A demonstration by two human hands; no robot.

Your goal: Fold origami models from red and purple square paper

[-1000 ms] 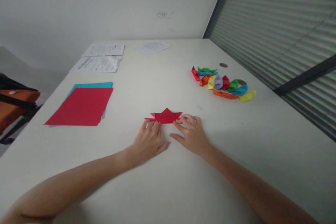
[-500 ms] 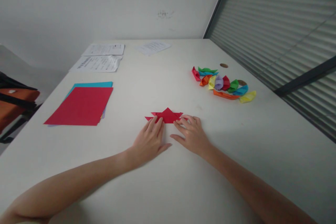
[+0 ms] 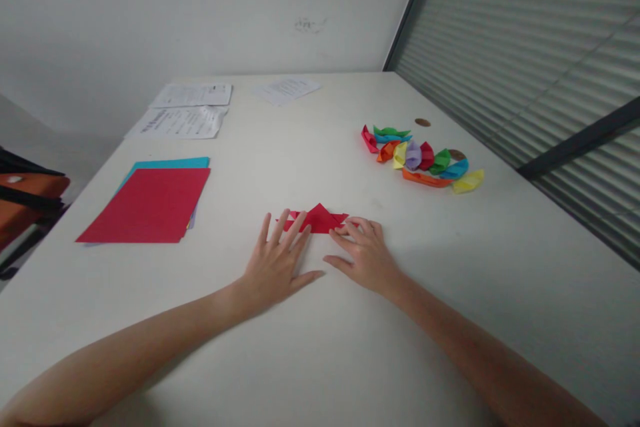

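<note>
A folded piece of red origami paper (image 3: 320, 220) lies flat on the white table, with a triangular point at its top middle and narrow flaps at both sides. Over its left end my left hand (image 3: 275, 263) is open, fingers spread and thumb stretched to the right; the fingers cover part of the left flap. My right hand (image 3: 367, 253) rests with its fingertips on the right end, fingers slightly bent and thumb held apart on the table side. Neither hand lifts the paper.
Square coloured sheets (image 3: 150, 203), red on top, are stacked at the left. Several folded paper boats (image 3: 413, 155) in many colours sit at the right, near round table holes (image 3: 423, 123). Printed pages (image 3: 183, 121) lie at the back left, another printed page (image 3: 289, 90) at the back middle.
My left hand's fingers have spread apart and shifted slightly left over the red paper's left end. My right hand has hardly moved. The whole view has shifted a little.
</note>
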